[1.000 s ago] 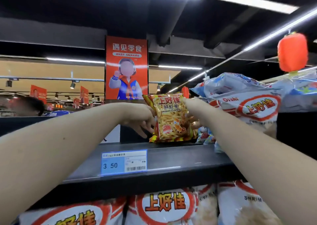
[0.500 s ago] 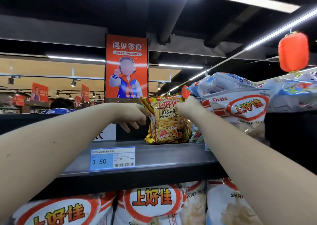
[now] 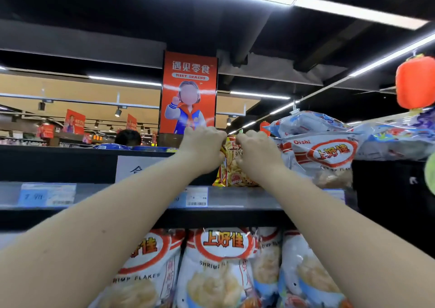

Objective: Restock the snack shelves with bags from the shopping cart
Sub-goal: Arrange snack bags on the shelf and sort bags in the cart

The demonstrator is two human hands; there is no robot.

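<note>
A yellow-and-red prawn cracker bag (image 3: 231, 169) stands upright on the grey top shelf (image 3: 247, 198). My left hand (image 3: 202, 149) grips its upper left edge with curled fingers. My right hand (image 3: 256, 153) grips its upper right side, covering much of the bag's front. Both arms reach up from below. The shopping cart is out of view.
Large white Oishi shrimp flakes bags (image 3: 322, 157) lie stacked right of the yellow bag, with more (image 3: 223, 267) hanging under the shelf. Price tags (image 3: 196, 197) line the shelf's front. An orange snack poster (image 3: 189, 92) hangs behind, an orange lantern (image 3: 415, 82) at right.
My left hand went from open beside the bag to gripping its top. Both hands came together at the bag's upper edge. The view shifted right and down.
</note>
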